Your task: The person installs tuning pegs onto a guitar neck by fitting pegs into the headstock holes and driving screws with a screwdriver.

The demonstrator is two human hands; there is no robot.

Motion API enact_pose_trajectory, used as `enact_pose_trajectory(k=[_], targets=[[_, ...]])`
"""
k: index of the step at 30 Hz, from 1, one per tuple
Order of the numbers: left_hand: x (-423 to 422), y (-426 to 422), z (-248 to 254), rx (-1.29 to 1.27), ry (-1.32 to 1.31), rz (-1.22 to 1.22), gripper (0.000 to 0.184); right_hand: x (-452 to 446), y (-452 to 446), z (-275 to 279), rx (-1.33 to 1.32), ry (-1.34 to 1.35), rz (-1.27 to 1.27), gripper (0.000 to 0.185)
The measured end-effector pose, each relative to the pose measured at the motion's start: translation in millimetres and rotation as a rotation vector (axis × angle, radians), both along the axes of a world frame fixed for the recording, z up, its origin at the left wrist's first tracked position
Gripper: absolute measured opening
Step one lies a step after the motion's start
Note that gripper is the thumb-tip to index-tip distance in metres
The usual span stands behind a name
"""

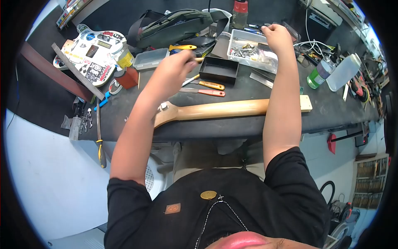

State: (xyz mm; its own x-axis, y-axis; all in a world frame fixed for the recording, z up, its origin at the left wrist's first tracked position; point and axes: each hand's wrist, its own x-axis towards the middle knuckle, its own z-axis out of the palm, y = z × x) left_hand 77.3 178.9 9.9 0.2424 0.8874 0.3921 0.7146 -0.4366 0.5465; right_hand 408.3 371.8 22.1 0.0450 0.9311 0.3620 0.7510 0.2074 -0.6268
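Observation:
My left hand (172,71) is raised over the bench left of a black open box (219,70). Its fingers are curled, and whatever they may hold is hidden. My right hand (277,36) reaches to the far right corner of a clear plastic tray (244,36) of metal hardware. Thumb and fingers are closed together there; I cannot make out what is between them. Below both arms lies a wooden guitar neck (224,110), back side up. My left forearm partly covers its headstock, where a tuner (164,106) shows; my right forearm crosses near its heel.
Red-handled (211,93) and yellow-handled tools (212,85) lie behind the neck. A stickered guitar body (93,54) is at left, a green bag (176,29) at the back. A green-labelled bottle (318,74) stands right. A file (99,137) overhangs the front edge.

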Motion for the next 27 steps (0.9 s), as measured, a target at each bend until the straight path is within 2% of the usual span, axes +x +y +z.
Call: enact_pose_trajectory(k=[2,5,7,8,10,13,14,17,19,21,23,25,26,27], targets=[[24,41,2,0.077,0.078,-0.071,0.017,2,-6,4,0.096,0.141,0.002,0.045],[67,85,15,0.075,0.291,-0.045,0.023,1,-9,3,0.241,0.307,0.074,0.038],[79,117,6,0.219,0.213,-0.144,0.025,3,-12,9,0.217,0.318,0.112,0.041],[80,122,3,0.171,0.130,-0.123,0.025,3,-13,9,0.220,0.337,0.126,0.041],[85,110,16,0.065,-0.028,-0.085,0.028,7,-7,5,0.229,0.350,0.180,0.041],[54,76,23,0.182,0.020,-0.110,0.027,7,-15,11,0.204,0.243,0.179,0.039],[44,54,26,0.147,-0.024,-0.062,0.026,1,-25,17,0.119,0.266,0.188,0.038],[2,-15,16,0.160,-0.072,0.077,0.026,-19,-42,14,0.216,0.193,0.382,0.023],[-28,-59,-3,0.106,-0.162,0.239,0.026,-44,-67,18,0.231,0.074,0.537,0.018],[-57,-98,-20,0.114,-0.130,0.372,0.029,-72,-102,19,0.095,-0.068,0.759,0.020],[-79,-130,-32,0.126,-0.050,0.464,0.036,-103,-132,11,-0.076,-0.319,0.986,0.026],[-95,-157,-40,0.121,0.078,0.511,0.045,-120,-166,-6,-0.060,-0.563,1.057,0.035],[-102,-167,-42,0.022,0.091,0.513,0.059,-125,-182,-14,-0.086,-0.620,1.040,0.037],[-106,-175,-44,-0.005,0.085,0.516,0.061,-128,-194,-24,-0.113,-0.678,1.021,0.040]])
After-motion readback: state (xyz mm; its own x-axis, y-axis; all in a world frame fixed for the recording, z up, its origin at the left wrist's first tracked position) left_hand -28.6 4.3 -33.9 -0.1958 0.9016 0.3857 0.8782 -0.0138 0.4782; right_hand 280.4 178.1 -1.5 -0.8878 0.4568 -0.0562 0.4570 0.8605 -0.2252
